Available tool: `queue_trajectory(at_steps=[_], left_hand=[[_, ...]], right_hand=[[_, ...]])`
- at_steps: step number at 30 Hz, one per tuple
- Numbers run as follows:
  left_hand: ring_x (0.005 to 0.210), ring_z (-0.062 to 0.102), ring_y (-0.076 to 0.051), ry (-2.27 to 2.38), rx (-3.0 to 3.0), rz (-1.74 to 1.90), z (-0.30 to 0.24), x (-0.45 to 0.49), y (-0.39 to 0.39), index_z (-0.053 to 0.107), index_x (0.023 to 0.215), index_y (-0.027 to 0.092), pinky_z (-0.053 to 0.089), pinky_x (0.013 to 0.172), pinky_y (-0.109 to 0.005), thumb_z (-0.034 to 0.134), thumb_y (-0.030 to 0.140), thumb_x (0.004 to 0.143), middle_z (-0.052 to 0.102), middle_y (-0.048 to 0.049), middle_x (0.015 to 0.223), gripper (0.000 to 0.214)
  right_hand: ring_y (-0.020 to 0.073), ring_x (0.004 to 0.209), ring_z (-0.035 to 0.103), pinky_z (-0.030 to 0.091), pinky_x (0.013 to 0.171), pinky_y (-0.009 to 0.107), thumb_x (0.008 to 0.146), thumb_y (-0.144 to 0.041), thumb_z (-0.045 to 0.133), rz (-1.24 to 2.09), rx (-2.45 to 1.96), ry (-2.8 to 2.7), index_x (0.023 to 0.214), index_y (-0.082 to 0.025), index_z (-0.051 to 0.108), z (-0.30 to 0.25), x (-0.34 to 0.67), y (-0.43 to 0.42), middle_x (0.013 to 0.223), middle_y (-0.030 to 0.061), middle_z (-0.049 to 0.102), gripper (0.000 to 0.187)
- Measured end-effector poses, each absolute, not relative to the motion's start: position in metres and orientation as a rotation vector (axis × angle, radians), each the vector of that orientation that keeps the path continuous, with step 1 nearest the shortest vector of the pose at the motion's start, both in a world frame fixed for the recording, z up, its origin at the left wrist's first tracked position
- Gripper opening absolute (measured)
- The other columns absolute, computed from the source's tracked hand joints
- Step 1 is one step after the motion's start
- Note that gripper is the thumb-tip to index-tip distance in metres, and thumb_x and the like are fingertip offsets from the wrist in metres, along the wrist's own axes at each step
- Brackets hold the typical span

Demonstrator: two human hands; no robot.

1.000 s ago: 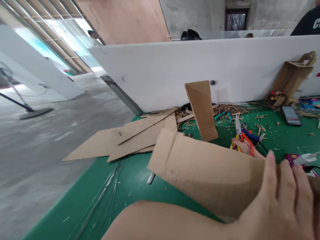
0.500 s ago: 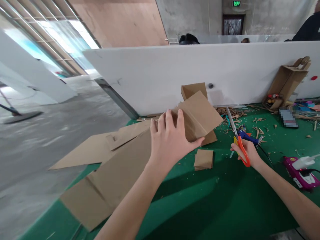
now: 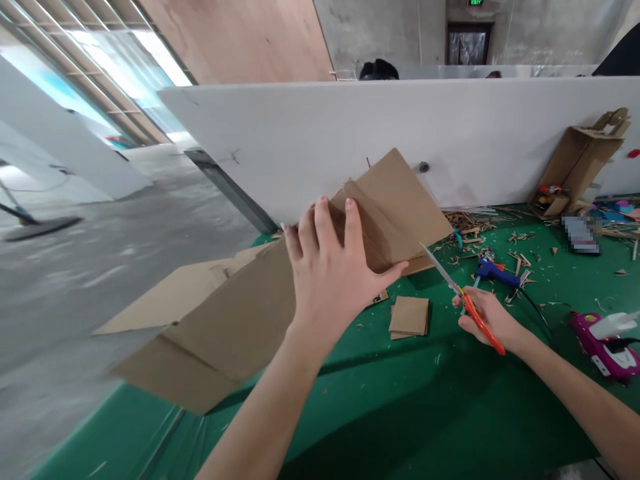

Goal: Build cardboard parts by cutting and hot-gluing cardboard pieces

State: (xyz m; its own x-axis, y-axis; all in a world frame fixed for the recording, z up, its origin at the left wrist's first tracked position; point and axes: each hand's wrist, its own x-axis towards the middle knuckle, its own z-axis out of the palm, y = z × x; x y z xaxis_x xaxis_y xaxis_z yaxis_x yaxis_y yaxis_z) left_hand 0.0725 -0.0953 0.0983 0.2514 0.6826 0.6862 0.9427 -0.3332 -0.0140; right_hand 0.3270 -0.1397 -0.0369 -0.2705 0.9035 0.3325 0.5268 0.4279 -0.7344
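My left hand grips a long creased cardboard sheet, fingers spread over its face and thumb along the near edge. The sheet is tilted above the table, and its folded far end points up to the right. My right hand is closed around scissors with orange handles. Their blades point up and left toward the sheet's lower right edge, apart from it. Below lies a small stack of cardboard squares. Another flat cardboard piece lies partly hidden behind the sheet.
A blue glue gun lies among cardboard scraps on the green table. At right are a purple power strip, a phone and an upright cardboard structure. A white partition borders the far side.
The cardboard sheet has risen and tilted up with my left hand, covering the small box behind it. My right hand has turned the scissors so the blades point further left.
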Motion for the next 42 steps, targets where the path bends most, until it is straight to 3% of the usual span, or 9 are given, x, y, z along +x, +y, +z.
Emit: queue_trajectory(at_steps=[8,15,42], left_hand=[[0.143,0.027,-0.052,-1.456,-2.079,-0.831,0.1,0.078,-0.1,0.031,0.152,0.005,0.015,0.114,-0.07,0.07,0.064,0.073,0.029,-0.0335,0.154,0.105],[0.141,0.03,-0.052,-1.441,-2.108,-0.808,0.097,0.082,-0.102,0.033,0.151,0.005,0.016,0.113,-0.071,0.069,0.064,0.073,0.03,-0.0343,0.153,0.105],[0.142,0.028,-0.052,-1.456,-2.13,-0.864,0.093,0.085,-0.101,0.033,0.152,0.006,0.014,0.113,-0.073,0.07,0.064,0.071,0.031,-0.0328,0.154,0.106]], right_hand=[[0.0146,0.059,0.046,0.037,0.056,0.028,0.082,-0.051,0.068,0.56,-1.311,-1.977,0.08,-0.021,0.05,-0.036,0.319,-0.14,0.073,-0.0001,0.052,0.035],[0.0142,0.059,0.05,0.04,0.055,0.026,0.086,-0.04,0.063,0.66,-1.285,-1.874,0.089,-0.02,0.057,-0.041,0.317,-0.142,0.077,0.0014,0.057,0.021],[0.0183,0.068,0.06,0.048,0.062,0.029,0.085,-0.041,0.064,0.639,-1.278,-1.867,0.084,-0.02,0.057,-0.041,0.313,-0.143,0.079,0.0035,0.061,0.022]])
